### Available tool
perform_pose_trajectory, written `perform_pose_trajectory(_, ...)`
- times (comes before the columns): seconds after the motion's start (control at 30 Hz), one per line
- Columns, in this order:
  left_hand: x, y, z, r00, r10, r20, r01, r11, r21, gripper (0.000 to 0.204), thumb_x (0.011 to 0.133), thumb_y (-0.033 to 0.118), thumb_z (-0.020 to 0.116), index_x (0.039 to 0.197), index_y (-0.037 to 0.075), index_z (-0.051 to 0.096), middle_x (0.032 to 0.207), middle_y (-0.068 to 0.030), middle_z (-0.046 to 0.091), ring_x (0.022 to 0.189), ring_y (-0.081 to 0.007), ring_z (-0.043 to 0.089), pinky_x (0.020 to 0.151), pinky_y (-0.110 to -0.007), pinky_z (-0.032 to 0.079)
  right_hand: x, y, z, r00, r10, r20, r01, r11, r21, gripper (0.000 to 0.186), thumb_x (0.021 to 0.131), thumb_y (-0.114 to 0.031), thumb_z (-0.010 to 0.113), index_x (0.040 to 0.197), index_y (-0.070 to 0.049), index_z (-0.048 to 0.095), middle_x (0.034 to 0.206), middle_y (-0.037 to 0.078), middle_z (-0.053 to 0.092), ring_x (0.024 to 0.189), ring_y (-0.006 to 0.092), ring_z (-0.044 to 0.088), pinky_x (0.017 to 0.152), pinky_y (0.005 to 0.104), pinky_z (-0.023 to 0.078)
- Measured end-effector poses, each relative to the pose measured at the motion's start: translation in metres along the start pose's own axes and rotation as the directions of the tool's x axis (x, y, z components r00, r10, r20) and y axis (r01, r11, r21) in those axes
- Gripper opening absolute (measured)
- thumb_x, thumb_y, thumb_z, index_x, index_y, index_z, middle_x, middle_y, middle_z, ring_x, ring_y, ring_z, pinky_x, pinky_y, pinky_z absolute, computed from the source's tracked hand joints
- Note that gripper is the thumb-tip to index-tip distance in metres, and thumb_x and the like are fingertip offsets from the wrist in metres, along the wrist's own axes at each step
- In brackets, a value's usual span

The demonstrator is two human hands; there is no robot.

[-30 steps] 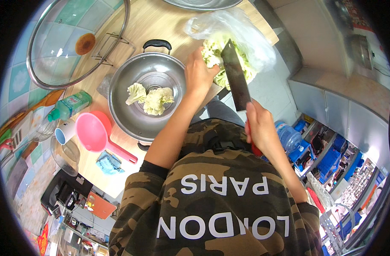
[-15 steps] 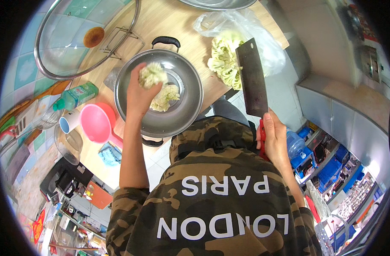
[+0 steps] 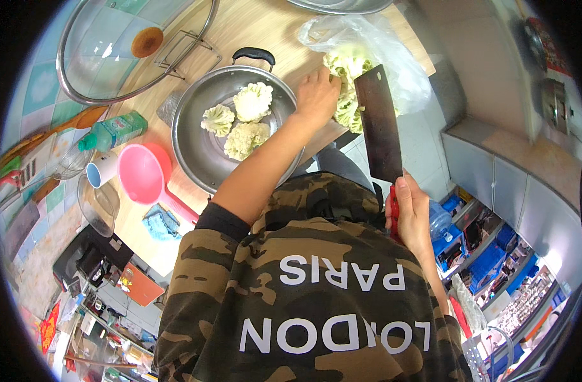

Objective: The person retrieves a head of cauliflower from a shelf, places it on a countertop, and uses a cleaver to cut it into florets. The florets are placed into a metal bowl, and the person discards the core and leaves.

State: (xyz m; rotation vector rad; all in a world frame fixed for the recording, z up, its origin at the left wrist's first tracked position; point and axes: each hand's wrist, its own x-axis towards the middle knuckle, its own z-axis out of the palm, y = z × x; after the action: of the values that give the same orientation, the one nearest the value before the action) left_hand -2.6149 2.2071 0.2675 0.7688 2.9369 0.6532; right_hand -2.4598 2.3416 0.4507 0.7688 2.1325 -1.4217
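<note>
My right hand (image 3: 412, 207) grips the red handle of a cleaver (image 3: 381, 127), its broad dark blade pointing away from me. The blade overlaps the right side of a pale cauliflower (image 3: 345, 63) at the table's edge. My left hand (image 3: 317, 99) is at the cauliflower's left side, fingers loosely bent and nothing visible in them; whether they touch it I cannot tell. Left of that hand stands a steel wok (image 3: 192, 149) with black handles. Three cauliflower florets lie in it: one at upper right (image 3: 252, 102), one at left (image 3: 217, 120), one nearer me (image 3: 245, 141), partly beside my forearm.
A clear plastic bag (image 3: 405, 83) lies behind the cauliflower. A glass lid (image 3: 112, 51) leans in a wire stand at far left. Left of the wok are a green bottle (image 3: 116, 130), a cup (image 3: 102, 170), a pink ladle (image 3: 141, 175) and a blue cloth (image 3: 160, 223).
My left hand has let a floret go in the wok and moved right to the cauliflower. Three florets now show in the wok. My right hand still holds the cleaver in nearly the same place.
</note>
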Motion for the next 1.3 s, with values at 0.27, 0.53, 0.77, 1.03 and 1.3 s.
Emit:
perform_pose_trajectory(0.27, 0.009, -0.015, -0.006, 0.998, -0.044, 0.054, 0.050, 0.992, -0.118, 0.013, 0.068, 0.009, 0.062, 0.079, 0.007, 0.056, 0.097, -0.0118, 0.053, 0.090, -0.0314, 0.055, 0.075, -0.042, 0.045, 0.001, 0.011, 0.000, 0.999, -0.006, 0.043, 0.007, 1.000, -0.025, 0.046, 0.098, -0.034, 0.033, 0.129, -0.003, 0.046, 0.050, 0.001, 0.045, 0.041, 0.0078, 0.044, 0.042, 0.0225, 0.038)
perform_pose_trajectory(0.53, 0.021, -0.039, -0.020, 0.928, -0.048, 0.370, 0.088, 0.992, -0.093, 0.038, 0.071, 0.020, 0.066, 0.103, 0.006, 0.050, 0.094, -0.0183, 0.060, 0.091, -0.0369, 0.058, 0.076, -0.045, 0.045, 0.014, 0.013, 0.000, 0.998, -0.061, 0.019, 0.060, 0.998, 0.021, 0.048, 0.098, -0.036, 0.031, 0.126, -0.001, 0.047, 0.048, 0.003, 0.045, 0.039, 0.0092, 0.041, 0.040, 0.0228, 0.035)
perform_pose_trajectory(0.77, 0.025, -0.028, -0.024, 0.757, -0.053, 0.652, -0.003, 0.996, 0.085, 0.042, 0.064, 0.038, 0.072, 0.089, 0.006, 0.062, 0.091, -0.0153, 0.064, 0.093, -0.0308, 0.060, 0.076, -0.041, 0.046, 0.015, 0.017, 0.002, 0.998, -0.046, 0.032, 0.045, 0.999, 0.027, 0.046, 0.098, -0.034, 0.032, 0.129, -0.002, 0.045, 0.049, 0.002, 0.044, 0.040, 0.0091, 0.042, 0.042, 0.0240, 0.037)
perform_pose_trajectory(1.03, -0.003, -0.015, -0.096, 0.955, 0.180, 0.237, -0.181, 0.983, -0.014, 0.032, 0.070, 0.033, 0.069, 0.093, 0.010, 0.066, 0.081, -0.0096, 0.063, 0.083, -0.0285, 0.061, 0.072, -0.039, 0.045, 0.003, 0.010, -0.011, 0.996, -0.083, 0.024, 0.081, 0.995, 0.067, 0.046, 0.098, -0.034, 0.033, 0.129, -0.002, 0.045, 0.049, 0.002, 0.044, 0.041, 0.0088, 0.043, 0.042, 0.0233, 0.037)
perform_pose_trajectory(1.3, -0.043, -0.065, -0.156, 0.986, -0.062, 0.157, 0.075, 0.994, -0.080, 0.041, 0.076, 0.021, 0.067, 0.114, 0.008, 0.058, 0.109, -0.0119, 0.060, 0.099, -0.0293, 0.056, 0.085, -0.037, 0.045, 0.006, 0.008, -0.024, 0.996, -0.083, 0.025, 0.081, 0.994, 0.074, 0.050, 0.097, -0.039, 0.033, 0.126, -0.001, 0.048, 0.048, 0.004, 0.047, 0.039, 0.0090, 0.042, 0.039, 0.0219, 0.034)
